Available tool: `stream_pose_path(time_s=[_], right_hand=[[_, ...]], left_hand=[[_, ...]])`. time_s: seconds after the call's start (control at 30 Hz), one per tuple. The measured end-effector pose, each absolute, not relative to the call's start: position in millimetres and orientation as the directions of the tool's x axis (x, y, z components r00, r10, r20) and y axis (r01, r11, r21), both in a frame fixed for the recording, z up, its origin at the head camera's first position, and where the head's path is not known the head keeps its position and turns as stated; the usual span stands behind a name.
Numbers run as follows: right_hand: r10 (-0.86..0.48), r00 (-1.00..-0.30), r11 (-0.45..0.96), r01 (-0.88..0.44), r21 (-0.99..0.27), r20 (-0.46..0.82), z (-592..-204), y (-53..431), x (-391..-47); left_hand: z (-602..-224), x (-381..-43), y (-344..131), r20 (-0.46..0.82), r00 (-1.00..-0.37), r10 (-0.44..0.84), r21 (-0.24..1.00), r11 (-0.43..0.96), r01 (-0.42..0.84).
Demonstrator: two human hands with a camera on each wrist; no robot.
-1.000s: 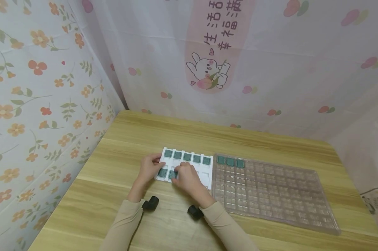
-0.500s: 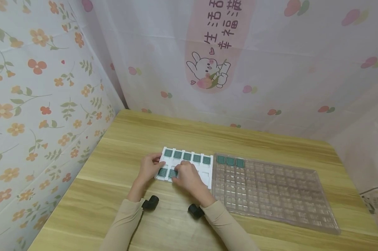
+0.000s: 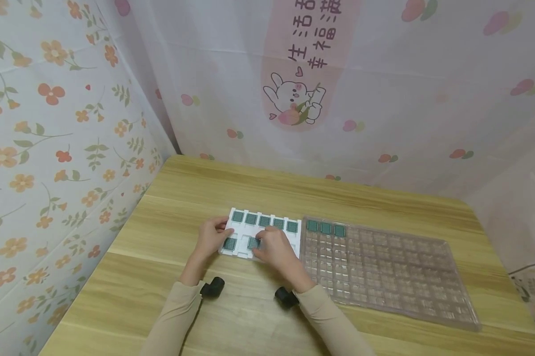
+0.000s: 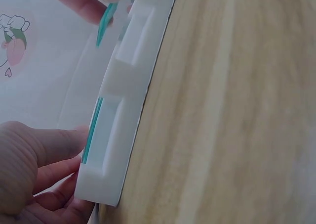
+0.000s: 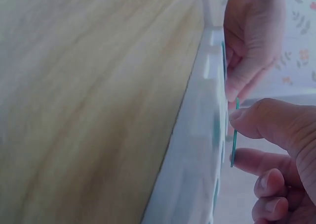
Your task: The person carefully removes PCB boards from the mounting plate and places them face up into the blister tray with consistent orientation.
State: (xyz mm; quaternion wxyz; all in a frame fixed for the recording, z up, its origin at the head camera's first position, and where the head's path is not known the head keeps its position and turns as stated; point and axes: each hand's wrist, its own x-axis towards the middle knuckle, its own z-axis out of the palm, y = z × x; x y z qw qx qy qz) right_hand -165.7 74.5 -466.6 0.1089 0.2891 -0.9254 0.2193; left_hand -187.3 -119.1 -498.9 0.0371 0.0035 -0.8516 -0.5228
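Observation:
My right hand (image 3: 276, 251) pinches a small green square circuit board (image 5: 234, 140) by its edges, between thumb and finger. In the right wrist view the board stands on edge, lifted off the white tray (image 3: 248, 231). My left hand (image 3: 211, 238) grips the tray's left end, thumb on the top edge and fingers at the side. Several similar green boards sit in the tray's back row, and one board (image 3: 229, 244) lies in the front-left pocket beside my left thumb. The right hand covers part of the front row.
A large clear plastic tray (image 3: 383, 277) with many pockets lies against the white tray's right side. Three green boards (image 3: 325, 228) sit in its back-left pockets. The wooden table (image 3: 196, 183) meets printed curtains (image 3: 374, 99) at the back and left.
My right hand has drawn the green board up and to the right, out of its front-row pocket, which now shows white. My left hand stays on the tray.

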Motion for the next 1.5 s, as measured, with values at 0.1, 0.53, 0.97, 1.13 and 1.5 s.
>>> stream_pose_path(time_s=[0.1, 0.53, 0.97, 1.13, 1.5], right_hand=[[-0.486, -0.812, 0.738, -0.580, -0.346, 0.324, -465.0, 78.6, -166.7], [-0.436, -0.850, 0.752, -0.524, -0.400, 0.294, -460.1, 100.8, -170.3], [-0.409, -0.883, 0.763, -0.469, -0.446, 0.229, -455.9, 117.3, -172.7], [-0.399, -0.885, 0.755, -0.465, -0.463, 0.239, -456.0, 123.5, -172.8], [-0.358, -0.914, 0.775, -0.405, -0.485, 0.191, -454.0, 137.9, -171.6]], left_hand=[[-499.1, -187.6, -118.9, 0.065, -0.997, -0.047, 0.884, 0.466, 0.035], [-499.5, -186.8, -118.4, 0.102, -0.993, -0.053, 0.878, 0.474, 0.065], [-497.7, -183.4, -118.9, 0.152, -0.987, -0.047, 0.893, 0.434, 0.117], [-493.9, -184.9, -117.4, 0.062, -0.997, -0.052, 0.885, 0.465, 0.031], [-494.9, -185.2, -116.7, 0.062, -0.996, -0.058, 0.888, 0.460, 0.028]])
